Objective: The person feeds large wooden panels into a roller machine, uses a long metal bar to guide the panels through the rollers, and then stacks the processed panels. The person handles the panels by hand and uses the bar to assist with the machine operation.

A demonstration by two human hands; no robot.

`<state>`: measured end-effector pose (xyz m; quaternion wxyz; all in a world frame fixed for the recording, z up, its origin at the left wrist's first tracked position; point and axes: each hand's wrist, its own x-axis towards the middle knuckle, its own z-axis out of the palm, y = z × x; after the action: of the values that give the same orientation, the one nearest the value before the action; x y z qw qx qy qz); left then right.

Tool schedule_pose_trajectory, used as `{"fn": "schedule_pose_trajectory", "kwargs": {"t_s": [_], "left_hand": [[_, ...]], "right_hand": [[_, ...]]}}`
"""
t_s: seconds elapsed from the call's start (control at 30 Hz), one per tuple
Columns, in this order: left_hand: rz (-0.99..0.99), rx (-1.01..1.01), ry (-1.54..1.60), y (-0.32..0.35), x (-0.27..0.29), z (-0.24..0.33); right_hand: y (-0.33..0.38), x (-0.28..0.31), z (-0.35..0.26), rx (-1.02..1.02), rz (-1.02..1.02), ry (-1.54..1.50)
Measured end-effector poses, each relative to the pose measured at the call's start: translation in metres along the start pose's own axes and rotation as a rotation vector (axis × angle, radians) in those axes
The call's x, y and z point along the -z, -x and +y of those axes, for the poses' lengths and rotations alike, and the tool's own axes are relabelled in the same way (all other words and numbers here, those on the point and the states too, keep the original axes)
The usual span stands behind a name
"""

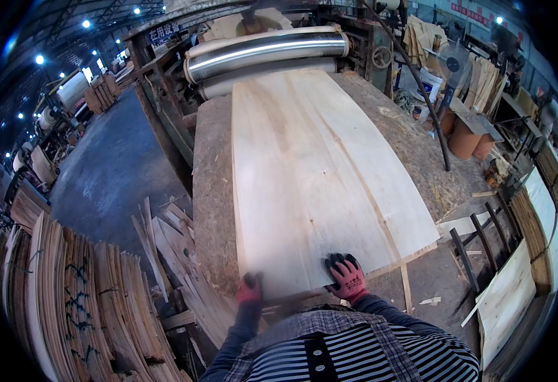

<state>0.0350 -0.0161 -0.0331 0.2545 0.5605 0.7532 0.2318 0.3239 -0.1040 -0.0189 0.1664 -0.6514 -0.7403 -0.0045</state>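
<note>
A long pale wood veneer sheet (311, 172) with brown grain streaks lies flat on a worn board table, its far end close to a roller machine. My right hand (348, 278), in a pink glove with black fingertips, rests on the sheet's near edge, fingers spread over its top face. At the sheet's near left corner my left hand (250, 290), in the same kind of glove, is closed on the edge; its fingers look slightly blurred and partly hidden.
The machine's shiny metal roller (269, 56) spans the table's far end, with a person (253, 24) partly visible behind it. Bundled veneer stacks (88, 299) stand at the left. Split scraps (186, 267) lean beside the table. At right are a slanted metal bar (419, 89) and more veneer (508, 305).
</note>
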Motion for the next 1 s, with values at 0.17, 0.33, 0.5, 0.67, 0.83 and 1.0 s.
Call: {"fn": "schedule_pose_trajectory", "kwargs": {"t_s": [0.17, 0.33, 0.5, 0.67, 0.83, 1.0], "left_hand": [[-0.065, 0.02, 0.122, -0.011, -0.002, -0.008], [-0.223, -0.406, 0.24, -0.031, 0.004, -0.04], [-0.542, -0.24, 0.778, -0.013, 0.07, 0.036], [-0.435, -0.59, 0.702, -0.015, 0.089, 0.037], [-0.721, -0.086, 1.192, -0.019, 0.088, 0.034], [-0.133, -0.312, -0.098, -0.011, 0.025, -0.007]], "right_hand": [[-0.001, 0.002, -0.002, -0.011, 0.007, 0.001], [-0.005, 0.006, -0.009, -0.036, -0.015, 0.056], [-0.009, 0.027, -0.014, -0.065, 0.044, 0.056], [-0.021, 0.053, -0.021, -0.089, 0.1, -0.007], [-0.031, 0.087, -0.009, -0.149, 0.331, -0.228], [-0.048, 0.133, 0.001, -0.453, 0.518, -0.352]]}}
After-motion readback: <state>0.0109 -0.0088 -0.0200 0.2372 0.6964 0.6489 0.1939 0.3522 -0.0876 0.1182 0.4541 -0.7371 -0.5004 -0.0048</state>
